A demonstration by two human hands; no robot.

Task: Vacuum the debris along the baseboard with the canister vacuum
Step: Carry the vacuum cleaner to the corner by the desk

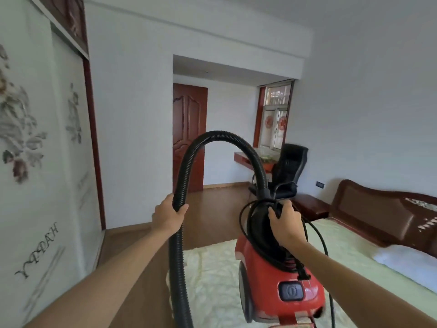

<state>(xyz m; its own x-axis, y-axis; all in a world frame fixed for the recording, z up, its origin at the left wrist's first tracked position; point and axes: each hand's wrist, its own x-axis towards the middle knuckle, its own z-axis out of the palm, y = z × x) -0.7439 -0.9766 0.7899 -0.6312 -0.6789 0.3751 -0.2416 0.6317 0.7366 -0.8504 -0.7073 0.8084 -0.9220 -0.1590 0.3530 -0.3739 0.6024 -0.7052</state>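
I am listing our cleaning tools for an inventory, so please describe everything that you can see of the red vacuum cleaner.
The canister vacuum has a glossy red plastic body, a black top, a black rounded button and a dark side wheel. It seems lifted, front end up: the right hand grips that top together with loops of black cord. A ribbed black hose rises from the front, arches over and hangs down; the left hand grips it.

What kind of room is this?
Most likely a bedroom. There is a bed with a wooden headboard and a pillow, a nightstand beside it, and a big wardrobe with flowery doors on the left.
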